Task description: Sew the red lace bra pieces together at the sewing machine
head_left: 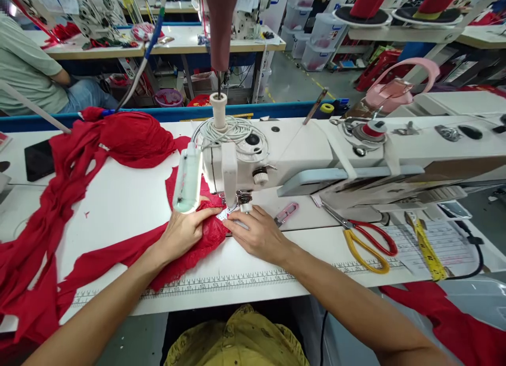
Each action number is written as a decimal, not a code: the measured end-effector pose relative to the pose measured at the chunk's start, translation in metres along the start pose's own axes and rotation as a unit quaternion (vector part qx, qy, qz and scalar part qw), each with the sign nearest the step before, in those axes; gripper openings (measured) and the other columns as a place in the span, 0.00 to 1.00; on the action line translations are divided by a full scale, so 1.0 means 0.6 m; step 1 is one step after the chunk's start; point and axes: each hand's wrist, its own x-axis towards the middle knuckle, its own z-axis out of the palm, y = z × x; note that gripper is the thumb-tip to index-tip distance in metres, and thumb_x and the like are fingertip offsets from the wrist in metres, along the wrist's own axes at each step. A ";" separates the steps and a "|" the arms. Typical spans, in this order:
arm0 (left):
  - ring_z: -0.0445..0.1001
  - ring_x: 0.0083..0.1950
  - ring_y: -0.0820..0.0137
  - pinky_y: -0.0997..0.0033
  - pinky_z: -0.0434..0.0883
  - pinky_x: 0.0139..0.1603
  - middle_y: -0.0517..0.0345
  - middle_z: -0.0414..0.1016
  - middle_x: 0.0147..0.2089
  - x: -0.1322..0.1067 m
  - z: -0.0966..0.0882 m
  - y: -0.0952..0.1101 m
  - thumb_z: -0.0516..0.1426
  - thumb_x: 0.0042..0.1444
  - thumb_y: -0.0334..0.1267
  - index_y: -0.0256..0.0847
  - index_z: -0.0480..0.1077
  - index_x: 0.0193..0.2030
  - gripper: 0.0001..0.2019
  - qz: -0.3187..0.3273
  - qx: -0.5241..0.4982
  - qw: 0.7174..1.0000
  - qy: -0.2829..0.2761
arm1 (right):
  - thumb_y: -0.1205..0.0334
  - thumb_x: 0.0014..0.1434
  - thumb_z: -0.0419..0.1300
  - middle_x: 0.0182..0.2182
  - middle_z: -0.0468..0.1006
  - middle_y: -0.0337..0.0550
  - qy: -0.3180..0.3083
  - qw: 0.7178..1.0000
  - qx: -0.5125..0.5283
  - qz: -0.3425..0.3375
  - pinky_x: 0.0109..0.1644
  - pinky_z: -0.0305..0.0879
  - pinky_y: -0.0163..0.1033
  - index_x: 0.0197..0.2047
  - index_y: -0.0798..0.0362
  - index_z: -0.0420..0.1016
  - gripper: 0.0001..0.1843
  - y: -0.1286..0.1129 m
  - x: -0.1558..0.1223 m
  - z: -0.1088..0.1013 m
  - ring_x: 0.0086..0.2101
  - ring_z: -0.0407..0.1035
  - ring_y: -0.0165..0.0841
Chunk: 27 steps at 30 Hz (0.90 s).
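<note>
Red lace fabric (207, 240) lies on the sewing machine bed, its inner part under the presser area of the white sewing machine (292, 145). My left hand (186, 230) presses on this fabric, thumb and forefinger closed toward a small white label (223, 215). From the other side, my right hand (259, 233) pinches at the label's edge beside the presser foot, fingers bent together. The needle point is hidden behind the machine's parts. Connected red strips of cloth (114, 250) trail off to the left from under my left forearm.
A heap of red fabric (130, 137) lies at left, near a black phone (39, 160). Right of the machine needle lie a pink thread snipper (286, 213), scissors (367, 239) and a yellow tape measure (427, 247). A person (35, 71) sits at far left.
</note>
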 end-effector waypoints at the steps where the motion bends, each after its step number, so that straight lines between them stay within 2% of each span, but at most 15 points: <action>1: 0.68 0.52 0.60 0.56 0.64 0.52 0.51 0.74 0.49 -0.001 0.002 -0.001 0.47 0.52 0.19 0.46 0.75 0.56 0.30 -0.001 -0.001 1.000 0.004 | 0.70 0.67 0.54 0.41 0.80 0.45 0.000 1.000 -0.001 0.000 0.47 0.58 0.41 0.49 0.55 0.77 0.12 0.000 0.001 0.001 0.38 0.67 0.35; 8: 0.68 0.48 0.61 0.58 0.63 0.51 0.52 0.74 0.45 -0.006 0.013 -0.010 0.47 0.56 0.21 0.48 0.74 0.57 0.28 0.016 -0.003 0.999 0.028 | 0.70 0.68 0.56 0.42 0.81 0.43 -0.004 1.000 -0.011 0.008 0.49 0.56 0.42 0.48 0.55 0.77 0.10 0.000 0.001 0.005 0.38 0.67 0.34; 13: 0.67 0.52 0.60 0.57 0.63 0.53 0.50 0.73 0.50 -0.005 0.011 -0.008 0.47 0.56 0.20 0.46 0.73 0.58 0.28 0.033 -0.003 0.999 0.034 | 0.70 0.67 0.57 0.43 0.82 0.42 -0.010 1.000 -0.015 0.014 0.53 0.55 0.43 0.48 0.54 0.77 0.10 0.003 -0.001 0.006 0.41 0.66 0.35; 21: 0.69 0.49 0.60 0.57 0.65 0.49 0.49 0.72 0.49 -0.003 0.006 0.002 0.48 0.54 0.19 0.45 0.73 0.57 0.28 0.053 0.058 0.996 0.033 | 0.72 0.66 0.55 0.44 0.81 0.43 -0.028 0.999 0.000 0.024 0.55 0.54 0.45 0.50 0.53 0.76 0.13 0.003 -0.002 0.004 0.44 0.67 0.35; 24: 0.70 0.46 0.60 0.55 0.66 0.48 0.48 0.73 0.47 0.000 0.005 0.006 0.47 0.54 0.19 0.43 0.75 0.55 0.27 0.074 0.095 0.992 0.041 | 0.72 0.66 0.53 0.41 0.80 0.44 -0.035 0.999 0.008 0.035 0.56 0.53 0.46 0.50 0.53 0.77 0.15 0.006 -0.001 0.003 0.42 0.66 0.36; 27: 0.71 0.45 0.60 0.52 0.65 0.49 0.47 0.73 0.45 0.002 0.005 0.008 0.47 0.56 0.19 0.42 0.76 0.52 0.25 0.089 0.128 0.986 0.049 | 0.72 0.64 0.53 0.34 0.77 0.45 -0.024 0.998 -0.005 0.066 0.55 0.54 0.46 0.46 0.54 0.79 0.15 0.011 0.002 0.006 0.40 0.63 0.38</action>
